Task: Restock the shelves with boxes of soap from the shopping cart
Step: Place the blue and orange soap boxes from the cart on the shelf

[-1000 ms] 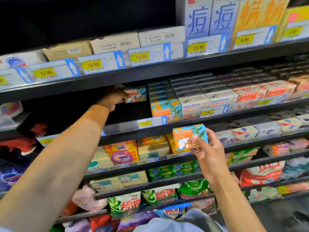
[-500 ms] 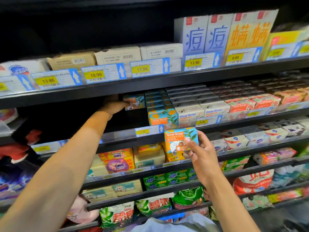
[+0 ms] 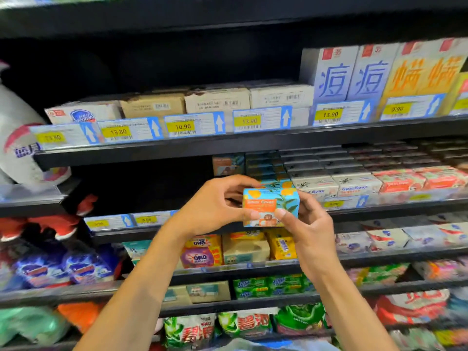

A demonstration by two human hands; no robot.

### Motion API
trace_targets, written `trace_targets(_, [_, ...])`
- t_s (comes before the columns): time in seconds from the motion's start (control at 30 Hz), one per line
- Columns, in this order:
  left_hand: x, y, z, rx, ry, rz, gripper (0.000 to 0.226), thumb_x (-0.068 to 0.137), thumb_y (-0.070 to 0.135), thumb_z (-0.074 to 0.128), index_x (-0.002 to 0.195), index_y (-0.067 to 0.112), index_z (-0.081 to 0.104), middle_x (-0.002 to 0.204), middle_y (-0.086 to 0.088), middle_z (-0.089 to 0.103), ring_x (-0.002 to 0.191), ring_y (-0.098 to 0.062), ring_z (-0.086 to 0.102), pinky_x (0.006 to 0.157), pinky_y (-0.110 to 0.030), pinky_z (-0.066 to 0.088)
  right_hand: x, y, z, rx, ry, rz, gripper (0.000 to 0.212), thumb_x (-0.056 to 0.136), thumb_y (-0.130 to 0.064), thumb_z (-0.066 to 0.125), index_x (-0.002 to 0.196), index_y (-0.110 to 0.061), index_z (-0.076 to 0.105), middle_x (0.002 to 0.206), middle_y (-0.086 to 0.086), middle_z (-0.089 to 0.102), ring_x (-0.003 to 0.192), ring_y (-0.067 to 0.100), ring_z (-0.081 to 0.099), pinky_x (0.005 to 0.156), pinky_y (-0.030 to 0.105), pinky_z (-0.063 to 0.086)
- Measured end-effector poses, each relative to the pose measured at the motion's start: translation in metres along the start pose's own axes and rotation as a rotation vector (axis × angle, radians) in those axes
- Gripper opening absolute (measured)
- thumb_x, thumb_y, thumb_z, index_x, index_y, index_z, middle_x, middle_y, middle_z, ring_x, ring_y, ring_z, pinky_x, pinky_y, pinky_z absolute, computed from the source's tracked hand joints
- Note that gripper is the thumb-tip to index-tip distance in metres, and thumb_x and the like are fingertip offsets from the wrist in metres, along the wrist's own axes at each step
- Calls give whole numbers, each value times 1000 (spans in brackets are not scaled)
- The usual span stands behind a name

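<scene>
Now both hands meet on one soap box.

A moment ago the left hand [image 3: 215, 206] was reaching deep into the shelf [image 3: 379, 211] while the right hand [image 3: 311, 231] alone held the soap box [image 3: 274, 198]. The left has since drawn back and joined it, leaving an earlier box [image 3: 228, 164] standing at the rear, beyond the fingertips. That looks like a hand-over, so the left can carry this one into the dark gap past its knuckles. The soap box sits upright between the two hands, in front of the shelf and not on it. The left thumb [image 3: 253, 214] and right thumb [image 3: 283, 212] press its front face, and the other fingers curl round its top and sides, pinching it.
</scene>
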State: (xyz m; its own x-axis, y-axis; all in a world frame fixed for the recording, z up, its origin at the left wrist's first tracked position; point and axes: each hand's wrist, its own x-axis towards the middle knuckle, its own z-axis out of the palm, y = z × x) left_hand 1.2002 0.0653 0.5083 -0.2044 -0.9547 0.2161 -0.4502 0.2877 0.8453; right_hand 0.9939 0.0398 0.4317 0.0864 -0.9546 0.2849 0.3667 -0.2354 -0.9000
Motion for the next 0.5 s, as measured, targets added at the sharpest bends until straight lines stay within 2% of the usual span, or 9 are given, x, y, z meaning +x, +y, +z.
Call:
trace_targets(0.1, [-3,-2,-6,1,36,4,44,77,17,87,116,24,70,107,7,76,100,-11,72,88,-30,59,-2,0,9,-60,-38,-86,47,74,-22,80,119,-19,66,110,-2,77,105,16,72,84,26,58])
trace_targets(0.17, [-1,-8,-15,-4,72,-7,42,76,16,87,115,24,71,107,6,76,102,-13,72,89,-31,58,-4,4,8,-156,-80,-166,40,84,-22,75,123,-24,64,114,-10,74,111,11,69,90,23,56])
trace_targets(0.23, [3,-14,-25,-20,130,-29,41,76,12,86,112,26,71,106,7,77,103,-12,72,90,-29,58,-3,16,-1,-408,-66,-315,30,97,-18,69,127,-19,65,118,-10,71,116,13,66,97,29,54])
trace_targets(0.33, [12,-24,-41,-91,194,-76,42,80,1,80,112,26,70,105,10,77,102,-8,71,87,-22,57,1,46,-22,-819,-66,-599,28,95,-13,64,123,-10,69,123,-2,66,120,13,60,102,37,51])
trace_targets(0.43, [25,-39,-54,-165,228,-90,44,84,-6,72,113,26,67,109,8,75,101,-9,71,82,-20,56,4,67,-30,-1017,-185,-686,34,94,-17,65,128,-11,68,127,1,63,121,20,57,104,41,48])
trace_targets(0.5, [36,-50,-58,-161,255,-107,43,85,-7,70,116,22,64,114,3,72,102,-11,70,81,-19,56,4,75,-32,-1120,-202,-712,38,95,-24,63,132,-15,67,129,2,61,124,23,54,107,40,45])
